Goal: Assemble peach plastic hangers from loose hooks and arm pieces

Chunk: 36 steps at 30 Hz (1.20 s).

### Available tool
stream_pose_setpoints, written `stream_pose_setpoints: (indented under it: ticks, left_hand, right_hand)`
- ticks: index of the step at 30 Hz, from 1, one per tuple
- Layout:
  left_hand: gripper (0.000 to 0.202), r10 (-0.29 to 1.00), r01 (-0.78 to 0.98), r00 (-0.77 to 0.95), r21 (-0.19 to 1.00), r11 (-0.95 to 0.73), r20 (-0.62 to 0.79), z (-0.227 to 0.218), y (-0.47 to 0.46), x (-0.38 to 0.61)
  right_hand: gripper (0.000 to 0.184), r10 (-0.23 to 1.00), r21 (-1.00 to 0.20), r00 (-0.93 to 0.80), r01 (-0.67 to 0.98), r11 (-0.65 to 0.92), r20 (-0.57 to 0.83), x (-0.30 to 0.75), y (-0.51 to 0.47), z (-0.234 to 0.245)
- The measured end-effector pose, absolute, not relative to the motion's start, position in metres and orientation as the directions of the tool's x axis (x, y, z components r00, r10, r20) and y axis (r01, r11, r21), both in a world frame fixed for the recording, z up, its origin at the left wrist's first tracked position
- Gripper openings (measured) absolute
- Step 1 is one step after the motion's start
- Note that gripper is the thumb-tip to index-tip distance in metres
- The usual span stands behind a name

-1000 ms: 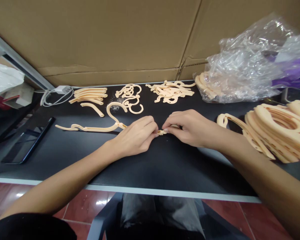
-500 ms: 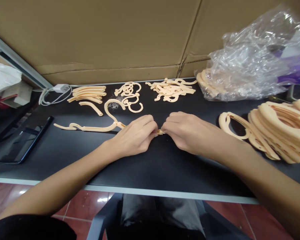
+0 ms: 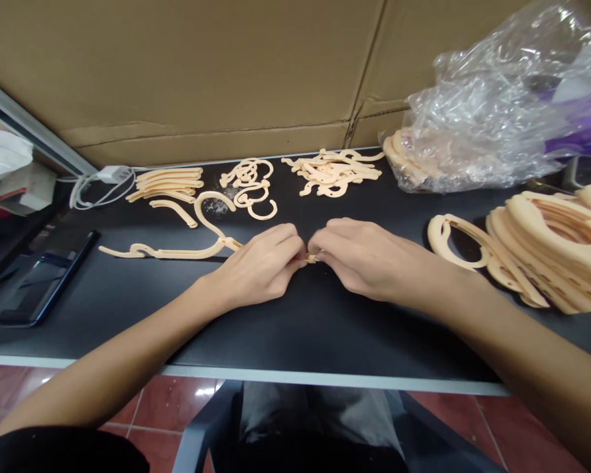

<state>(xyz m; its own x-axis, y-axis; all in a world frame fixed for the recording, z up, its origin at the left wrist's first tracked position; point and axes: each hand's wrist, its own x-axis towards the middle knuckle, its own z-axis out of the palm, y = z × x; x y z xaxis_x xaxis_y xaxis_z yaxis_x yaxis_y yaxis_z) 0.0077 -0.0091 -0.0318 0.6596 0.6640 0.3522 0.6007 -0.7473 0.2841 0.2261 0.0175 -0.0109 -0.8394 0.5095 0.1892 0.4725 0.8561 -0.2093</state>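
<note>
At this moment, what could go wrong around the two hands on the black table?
The left hand and right hand largely hide the small beige plastic piece pinched between them; a slip might go unnoticed.
The beige plastic hanger with a hook reaches close to the flat black phone; a jerk could perhaps bump it.
The right forearm passes near the stacked beige plastic pieces and may nudge them.

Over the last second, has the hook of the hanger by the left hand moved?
Yes, slightly: judged against the loose curved piece, the hook has shifted to the left, so the two now appear nearer each other.
</note>
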Motion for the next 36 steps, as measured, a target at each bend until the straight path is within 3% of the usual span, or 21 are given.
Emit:
stream_pose_setpoints:
  ticks: [4, 12, 21, 26, 31, 36]
  left_hand:
    - [0.015, 0.65, 0.588, 0.668, 0.278, -0.76, 0.364, -0.033, -0.009, 0.007]
    - [0.017, 0.633, 0.583, 0.669, 0.255, -0.772, 0.389, -0.034, -0.008, 0.008]
    - [0.012, 0.724, 0.625, 0.599, 0.366, -0.69, 0.343, -0.031, -0.011, 0.01]
    - [0.011, 0.793, 0.646, 0.527, 0.462, -0.607, 0.306, -0.028, -0.013, 0.011]
    - [0.012, 0.8, 0.678, 0.49, 0.424, -0.6, 0.347, -0.032, -0.012, 0.01]
    - [0.019, 0.787, 0.7, 0.482, 0.371, -0.611, 0.386, -0.034, -0.012, 0.009]
  right_hand:
    - [0.019, 0.558, -0.321, -0.814, 0.491, 0.81, 0.162, 0.228, 0.02, -0.013]
    - [0.022, 0.49, -0.228, -0.857, 0.45, 0.863, 0.163, 0.226, 0.016, -0.013]
    - [0.022, 0.48, -0.178, -0.855, 0.45, 0.875, 0.199, 0.227, 0.013, -0.013]
    - [0.017, 0.565, -0.302, -0.807, 0.502, 0.81, 0.171, 0.225, 0.016, -0.013]
    - [0.027, 0.6, -0.332, -0.777, 0.524, 0.784, 0.19, 0.226, 0.021, -0.013]
    - [0.019, 0.603, -0.313, -0.77, 0.531, 0.788, 0.211, 0.228, 0.029, -0.016]
